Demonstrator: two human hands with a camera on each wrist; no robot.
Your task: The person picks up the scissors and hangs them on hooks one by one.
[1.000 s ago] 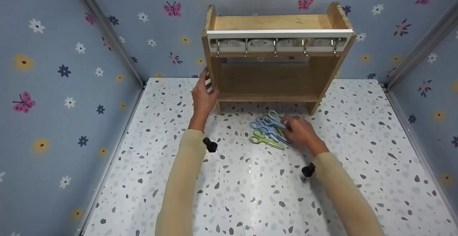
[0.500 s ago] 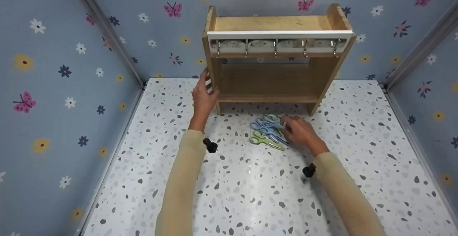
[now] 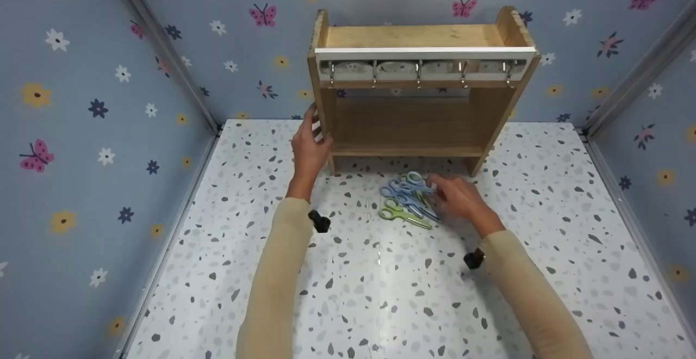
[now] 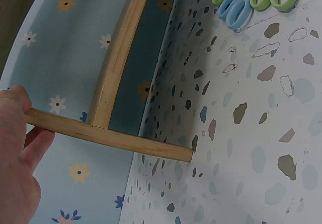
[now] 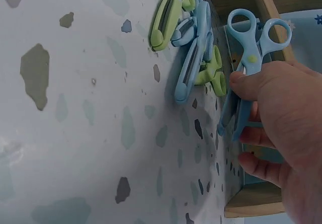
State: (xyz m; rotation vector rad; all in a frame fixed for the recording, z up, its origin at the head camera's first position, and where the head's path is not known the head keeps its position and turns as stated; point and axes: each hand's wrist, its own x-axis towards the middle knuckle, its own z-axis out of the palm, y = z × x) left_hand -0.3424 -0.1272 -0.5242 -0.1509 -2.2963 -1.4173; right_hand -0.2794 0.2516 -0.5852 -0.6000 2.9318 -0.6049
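Note:
A small wooden rack (image 3: 416,36) stands upright against the back wall, with a white rail of metal hooks across its front. My left hand (image 3: 309,149) grips the edge of its left side panel (image 4: 131,142), thumb and fingers on opposite faces. Between the thumb and fingers of my right hand (image 3: 459,197) is a pair of blue scissors (image 5: 251,59), handles pointing away from the palm and blades partly behind the thumb. Close by lies a pile with other blue scissors (image 5: 190,65) and green scissors (image 3: 405,215), overlapping on the tabletop.
The speckled white tabletop (image 3: 348,293) spreads in front of the rack. Flower-patterned walls (image 3: 163,147) enclose it at the back and both sides. Below the hook rail, the rack has a lower shelf (image 3: 408,149).
The right hand has shifted slightly right with the blue scissors, whose handles dipped and rose again. My left hand and the rack stay in place.

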